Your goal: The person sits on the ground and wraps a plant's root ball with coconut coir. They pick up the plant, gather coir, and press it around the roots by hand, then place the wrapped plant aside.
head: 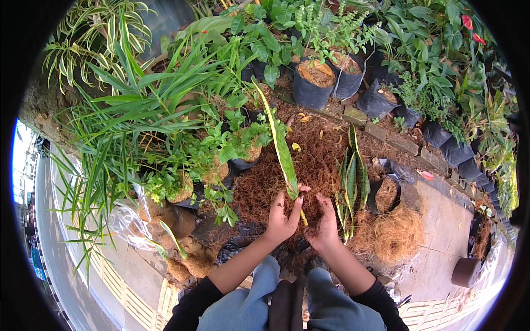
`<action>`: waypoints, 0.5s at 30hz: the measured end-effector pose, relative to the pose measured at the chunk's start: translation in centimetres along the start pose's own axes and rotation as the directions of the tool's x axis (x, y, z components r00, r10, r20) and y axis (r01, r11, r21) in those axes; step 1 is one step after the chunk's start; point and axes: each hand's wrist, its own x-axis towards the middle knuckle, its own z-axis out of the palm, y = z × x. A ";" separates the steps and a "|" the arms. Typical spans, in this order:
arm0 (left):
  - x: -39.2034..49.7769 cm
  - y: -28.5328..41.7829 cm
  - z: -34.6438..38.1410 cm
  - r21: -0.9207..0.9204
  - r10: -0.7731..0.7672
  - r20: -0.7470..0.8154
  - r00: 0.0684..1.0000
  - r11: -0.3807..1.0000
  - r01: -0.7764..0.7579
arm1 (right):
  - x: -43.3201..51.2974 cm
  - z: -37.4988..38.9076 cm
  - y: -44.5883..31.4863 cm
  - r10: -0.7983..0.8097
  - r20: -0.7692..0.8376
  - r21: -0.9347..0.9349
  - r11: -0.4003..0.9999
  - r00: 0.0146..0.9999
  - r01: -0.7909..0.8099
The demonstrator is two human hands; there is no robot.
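Note:
My left hand (pixel 285 213) grips a variegated snake plant leaf (pixel 281 153) near its base; the leaf stands tilted, its tip pointing away from me. Below the fingers shows the leaf's narrow yellow lower end (pixel 304 218). My right hand (pixel 324 223), dirty with brown fibre, is cupped beside that end. Whether it holds anything is hidden by its fingers. Both hands are over a heap of reddish-brown coconut fibre (pixel 261 194). Just right of them stand several more snake plant leaves (pixel 352 178).
A pale tangle of coconut fibre (pixel 397 233) lies to the right. Two small snake plants with fibre-wrapped roots (pixel 188 262) rest at left, by a clear plastic bag (pixel 130 223). Black plant bags (pixel 313 89) line a brick edging (pixel 401 145). A brown pot (pixel 466 272) lies far right.

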 end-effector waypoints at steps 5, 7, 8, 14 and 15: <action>0.1 0.0 0.0 0.120 0.080 -0.011 0.997 0.990 -0.078 | -0.7 0.4 1.2 -0.309 -0.009 -0.168 0.938 0.951 0.304; 0.1 0.0 0.2 0.149 0.093 -0.028 0.995 0.985 -0.088 | -1.1 0.6 1.8 -0.380 0.098 -0.211 0.895 0.920 0.392; 0.1 0.1 0.3 0.171 0.110 -0.048 0.993 0.980 -0.100 | -1.2 0.7 2.0 -0.420 0.138 -0.260 0.858 0.897 0.442; -0.1 0.4 0.9 -0.028 0.052 -0.135 0.989 0.998 -0.057 | -0.8 0.7 2.7 -0.563 0.409 -0.582 0.444 0.718 0.681; -0.1 0.5 0.8 -0.033 0.055 -0.162 0.985 0.998 -0.061 | -0.8 0.7 2.9 -0.560 0.389 -0.557 0.489 0.731 0.671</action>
